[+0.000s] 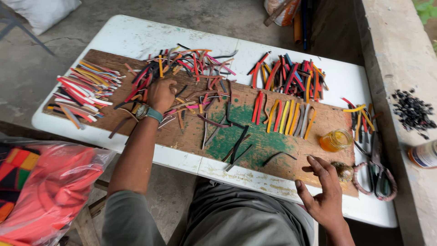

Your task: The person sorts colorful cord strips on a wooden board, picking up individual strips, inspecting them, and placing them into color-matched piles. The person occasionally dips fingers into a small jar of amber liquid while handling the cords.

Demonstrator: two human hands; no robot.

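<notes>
A long wooden board (pixel 273 141), partly smeared green, lies on a white table (pixel 136 34). Coloured strips of leather or rubber cover it in heaps. My left hand (pixel 161 93), with a watch on the wrist, reaches into the middle heap of strips (pixel 191 64), fingers curled among them; whether it grips one I cannot tell. My right hand (pixel 321 189) hovers open, palm up, over the board's near right corner, beside a small round lid (pixel 343 172). A row of red, yellow and grey strips (pixel 284 116) lies sorted near the centre.
A small jar of orange glue (pixel 335 140) stands right of the sorted row. Large scissors (pixel 375 175) lie at the table's right end. Black bits (pixel 412 111) and a tin (pixel 424 155) sit on a concrete ledge. A plastic bag of red material (pixel 43 187) lies left.
</notes>
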